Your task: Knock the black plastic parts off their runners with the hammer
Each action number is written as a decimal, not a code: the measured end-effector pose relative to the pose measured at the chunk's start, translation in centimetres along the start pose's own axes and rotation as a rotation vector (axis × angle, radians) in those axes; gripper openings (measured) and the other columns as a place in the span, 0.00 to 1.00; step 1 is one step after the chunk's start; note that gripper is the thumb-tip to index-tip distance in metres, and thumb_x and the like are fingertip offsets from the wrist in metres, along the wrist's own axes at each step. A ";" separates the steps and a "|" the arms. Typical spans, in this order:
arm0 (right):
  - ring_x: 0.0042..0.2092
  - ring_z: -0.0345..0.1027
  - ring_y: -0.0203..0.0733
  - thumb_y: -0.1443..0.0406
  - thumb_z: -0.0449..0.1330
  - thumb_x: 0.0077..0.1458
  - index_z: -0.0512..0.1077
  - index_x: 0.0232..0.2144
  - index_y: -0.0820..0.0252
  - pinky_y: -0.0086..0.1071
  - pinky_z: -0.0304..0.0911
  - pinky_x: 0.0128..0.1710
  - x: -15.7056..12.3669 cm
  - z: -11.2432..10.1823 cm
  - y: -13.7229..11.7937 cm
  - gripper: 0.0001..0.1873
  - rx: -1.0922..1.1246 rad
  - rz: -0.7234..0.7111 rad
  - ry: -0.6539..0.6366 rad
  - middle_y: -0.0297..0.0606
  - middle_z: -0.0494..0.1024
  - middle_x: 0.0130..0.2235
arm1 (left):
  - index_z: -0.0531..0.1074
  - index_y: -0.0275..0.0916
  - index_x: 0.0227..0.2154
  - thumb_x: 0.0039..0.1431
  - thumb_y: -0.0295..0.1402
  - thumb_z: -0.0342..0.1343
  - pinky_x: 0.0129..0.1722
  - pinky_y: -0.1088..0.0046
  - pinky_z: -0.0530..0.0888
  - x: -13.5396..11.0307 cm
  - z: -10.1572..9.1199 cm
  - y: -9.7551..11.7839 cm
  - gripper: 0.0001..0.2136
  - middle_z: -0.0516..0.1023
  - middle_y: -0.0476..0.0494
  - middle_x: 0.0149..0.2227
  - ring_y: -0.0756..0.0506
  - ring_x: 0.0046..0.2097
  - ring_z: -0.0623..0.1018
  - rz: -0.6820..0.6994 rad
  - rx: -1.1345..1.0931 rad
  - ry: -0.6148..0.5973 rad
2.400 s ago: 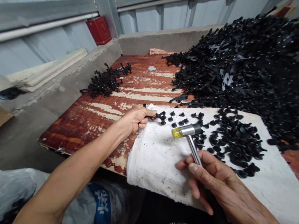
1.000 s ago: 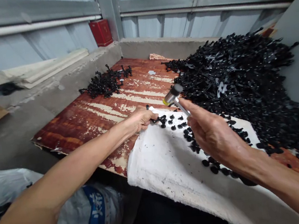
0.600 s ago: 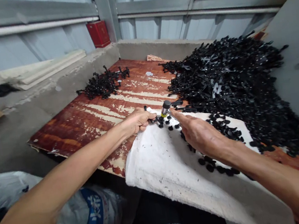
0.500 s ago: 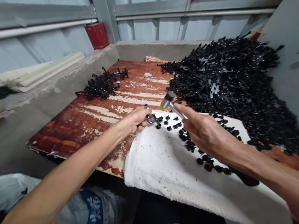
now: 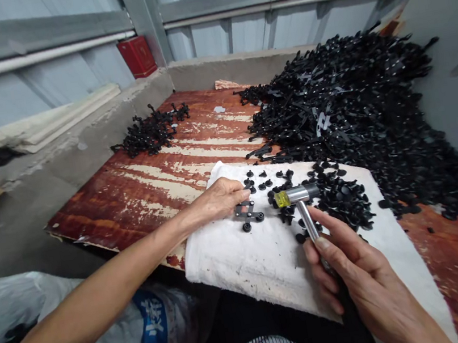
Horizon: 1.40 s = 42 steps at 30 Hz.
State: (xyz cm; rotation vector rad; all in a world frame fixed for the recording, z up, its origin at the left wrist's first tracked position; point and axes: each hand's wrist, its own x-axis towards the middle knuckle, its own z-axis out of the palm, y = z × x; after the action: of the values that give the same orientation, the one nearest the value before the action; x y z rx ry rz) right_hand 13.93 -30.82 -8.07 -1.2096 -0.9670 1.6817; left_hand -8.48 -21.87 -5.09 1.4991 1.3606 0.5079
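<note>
Right hand [image 5: 361,289], fingers clamped around mallet [image 5: 297,195], left hand [image 5: 218,199], fingers together on white cloth [image 5: 235,268], beside black part [image 5: 247,213]

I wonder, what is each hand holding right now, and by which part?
The right hand grips a small yellow-tipped mallet by its metal handle. The left hand appears empty, resting on the white cloth.

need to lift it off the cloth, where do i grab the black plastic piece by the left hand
Pinch the straight crossbar of the black plastic piece from above, coming in from the left, where the left hand already rests. It lies flat on the white cloth, and the bar seems a steadier hold than its round knobs.
</note>
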 end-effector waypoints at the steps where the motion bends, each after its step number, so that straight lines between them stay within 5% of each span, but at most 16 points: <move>1: 0.20 0.54 0.29 0.52 0.62 0.54 0.60 0.59 0.43 0.22 0.57 0.12 0.0 -0.1 0.1 0.32 0.021 -0.001 0.000 0.27 0.67 0.28 | 0.62 0.37 0.19 0.61 0.31 0.49 0.16 0.79 0.49 0.1 0.0 0.1 0.14 0.56 0.58 0.14 0.57 0.16 0.55 -0.012 0.006 0.004; 16: 0.18 0.52 0.29 0.51 0.65 0.50 0.62 0.58 0.47 0.22 0.55 0.10 0.2 0.1 -0.1 0.35 0.069 -0.026 0.002 0.27 0.68 0.26 | 0.69 0.36 0.27 0.60 0.39 0.50 0.14 0.80 0.48 1.0 -0.3 -1.6 0.12 0.67 0.53 0.20 0.58 0.15 0.54 -0.036 -0.017 -0.008; 32: 0.19 0.54 0.29 0.52 0.62 0.54 0.62 0.58 0.45 0.22 0.56 0.11 0.2 0.0 0.4 0.31 0.040 -0.055 0.002 0.28 0.67 0.27 | 0.65 0.37 0.20 0.59 0.37 0.50 0.17 0.78 0.50 1.0 0.0 -0.7 0.14 0.57 0.56 0.14 0.56 0.16 0.54 -0.046 0.109 0.026; 36: 0.18 0.53 0.31 0.49 0.61 0.54 0.61 0.60 0.48 0.24 0.55 0.10 0.2 -0.2 -0.3 0.33 -0.113 -0.024 0.000 0.29 0.68 0.26 | 0.65 0.37 0.17 0.56 0.35 0.50 0.18 0.76 0.51 1.3 -0.2 -0.5 0.14 0.57 0.55 0.14 0.55 0.17 0.55 -0.007 0.243 0.055; 38: 0.19 0.57 0.34 0.51 0.58 0.56 0.64 0.59 0.50 0.28 0.60 0.14 0.4 -0.5 -1.1 0.30 -0.341 -0.121 -0.010 0.33 0.70 0.27 | 0.65 0.37 0.16 0.55 0.35 0.50 0.19 0.76 0.51 1.4 -0.3 -0.4 0.15 0.58 0.54 0.15 0.55 0.18 0.56 0.014 0.309 0.053; 42: 0.34 0.71 0.46 0.62 0.51 0.60 0.66 0.60 0.56 0.43 0.70 0.38 2.2 -0.6 -3.0 0.26 -0.857 -0.603 -0.055 0.44 0.76 0.36 | 0.65 0.37 0.15 0.55 0.35 0.50 0.20 0.75 0.52 1.4 -0.3 -0.1 0.15 0.59 0.54 0.15 0.54 0.19 0.58 0.013 0.363 0.083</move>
State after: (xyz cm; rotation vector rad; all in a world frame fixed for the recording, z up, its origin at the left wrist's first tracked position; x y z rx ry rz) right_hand 14.70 -27.65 -6.15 -1.1897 -1.9644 0.8175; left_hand -8.40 -20.44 -5.44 1.7959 1.5696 0.3448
